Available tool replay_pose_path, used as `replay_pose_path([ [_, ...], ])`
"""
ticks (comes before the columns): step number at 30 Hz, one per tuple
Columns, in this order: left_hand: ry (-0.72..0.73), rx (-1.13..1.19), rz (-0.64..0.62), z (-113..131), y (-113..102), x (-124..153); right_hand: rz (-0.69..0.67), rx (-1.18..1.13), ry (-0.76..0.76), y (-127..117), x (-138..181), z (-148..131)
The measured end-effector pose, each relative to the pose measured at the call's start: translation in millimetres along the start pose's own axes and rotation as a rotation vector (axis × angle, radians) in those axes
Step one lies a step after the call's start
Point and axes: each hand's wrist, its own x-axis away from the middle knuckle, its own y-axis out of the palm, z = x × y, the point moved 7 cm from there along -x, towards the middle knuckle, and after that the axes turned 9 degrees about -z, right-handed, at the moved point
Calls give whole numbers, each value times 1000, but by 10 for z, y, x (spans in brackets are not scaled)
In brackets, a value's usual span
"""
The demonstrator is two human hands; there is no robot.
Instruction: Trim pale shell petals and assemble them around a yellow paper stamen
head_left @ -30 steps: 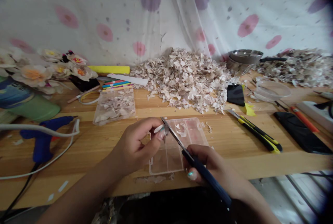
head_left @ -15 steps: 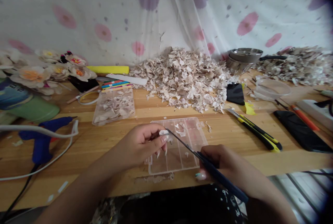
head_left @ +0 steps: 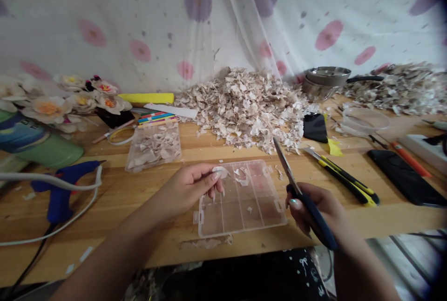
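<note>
Between the thumb and fingers of my left hand (head_left: pixel 197 183) is a small pale flake (head_left: pixel 220 172), held over the left rim of a clear compartment box (head_left: pixel 233 221). A few white scraps (head_left: pixel 241 177) lie in that box. My right hand (head_left: pixel 316 210) is wrapped round the dark blue handles of a pair of scissors (head_left: pixel 286 163), right of the box. The blades look closed and point up and away, apart from the flake.
Behind the box rises a big heap of pale flakes (head_left: pixel 244 105). A second clear box (head_left: pixel 153 147) of flakes stands left of it. A blue glue gun (head_left: pixel 61 194) lies far left. At right are a utility knife (head_left: pixel 342 177) and a black phone (head_left: pixel 405 175).
My right hand has drawn the scissors right, away from the flake, and their blades now point upward. My left hand keeps hold of the flake, which shows more fully.
</note>
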Motion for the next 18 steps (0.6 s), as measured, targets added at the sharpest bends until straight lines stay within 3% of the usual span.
replay_pose_path([
  [5,-5,44,95,-58,-78,-49,196,57,-106,-232,-34,41],
  [9,11,-28,278,-143,-288,-82,351,56,-36,-382,-56,205],
  [14,45,-27,419,-272,-520,-135,359,1,-8,-427,-64,362],
  [18,35,-164,565,-374,-794,-108,369,38,28,-440,-55,387],
])
